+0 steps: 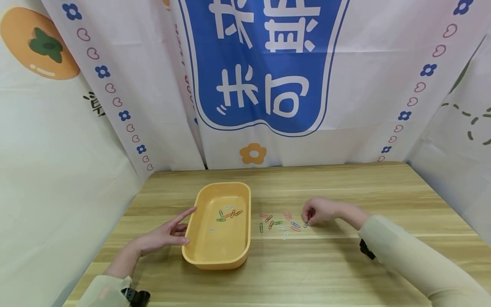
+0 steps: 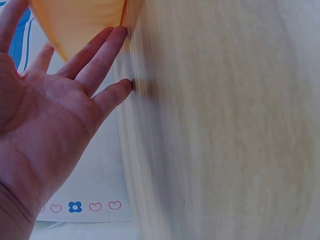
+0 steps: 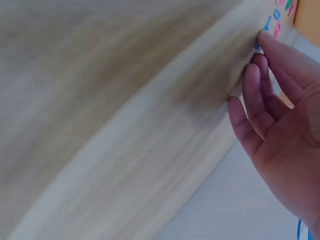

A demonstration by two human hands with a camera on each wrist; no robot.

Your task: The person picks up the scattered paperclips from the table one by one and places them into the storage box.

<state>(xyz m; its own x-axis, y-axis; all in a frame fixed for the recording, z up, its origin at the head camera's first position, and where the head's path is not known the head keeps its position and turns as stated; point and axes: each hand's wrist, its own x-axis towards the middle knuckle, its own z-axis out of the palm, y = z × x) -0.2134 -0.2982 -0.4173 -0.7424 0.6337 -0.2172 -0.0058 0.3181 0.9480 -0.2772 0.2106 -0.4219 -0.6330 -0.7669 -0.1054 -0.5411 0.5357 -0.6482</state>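
Observation:
At the left side of a yellow plastic tub (image 1: pixel 218 265), my left hand (image 1: pixel 165 233) rests with fingers and thumb spread along the rim and wall. The left wrist view shows the fingers (image 2: pixel 102 62) nearly straight against the tub's side. My right hand (image 1: pixel 321 210) is down at the tabletop, pinching a small blue paper clip (image 1: pixel 305 225) between thumb and fingertips. Left of it lie several loose paper clips in red, pink, green, white and blue, among them a blue clip (image 1: pixel 295 224) and a green clip (image 1: pixel 261 228). Several more clips, including a green one (image 1: pixel 221 220), lie inside the tub.
The wood-grain table (image 1: pixel 307 273) runs back to a white hanging cloth (image 1: pixel 360 102) with a large blue printed panel. Pale cloth walls stand at the left and right. A small black device (image 1: pixel 136 297) is strapped at the left wrist.

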